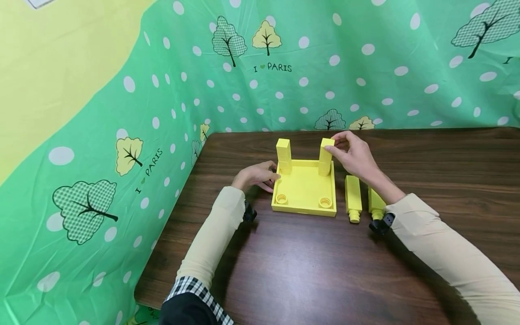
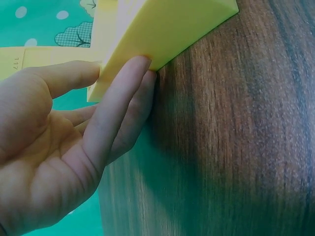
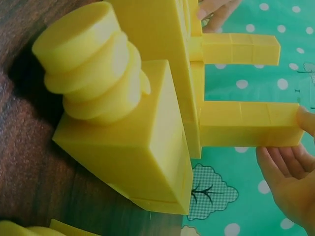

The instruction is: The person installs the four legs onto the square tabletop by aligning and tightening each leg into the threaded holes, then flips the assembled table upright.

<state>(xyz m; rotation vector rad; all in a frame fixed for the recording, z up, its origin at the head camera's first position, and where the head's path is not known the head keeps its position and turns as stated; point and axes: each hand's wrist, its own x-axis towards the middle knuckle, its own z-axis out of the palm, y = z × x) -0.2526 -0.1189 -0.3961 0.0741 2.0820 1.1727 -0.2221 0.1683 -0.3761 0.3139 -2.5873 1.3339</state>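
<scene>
A square yellow tray-like base (image 1: 302,185) lies on the table with its raised rim up. Two yellow square posts stand at its far corners, a left post (image 1: 284,155) and a right post (image 1: 325,158). Round sockets show at the near corners, the left socket (image 1: 281,199) and the right socket (image 1: 325,202). My left hand (image 1: 257,175) holds the base's left side, thumb at the rim and fingers along the outer wall (image 2: 162,39). Between thumb and fingers, my right hand (image 1: 355,155) pinches the top of the right post (image 3: 251,123).
Two more yellow posts lie right of the base: one post (image 1: 353,196) with its screw end (image 3: 93,64) toward me, another post (image 1: 375,203) partly under my right forearm. The dark wooden table (image 1: 292,266) meets a green polka-dot cloth (image 1: 304,95) behind and at left.
</scene>
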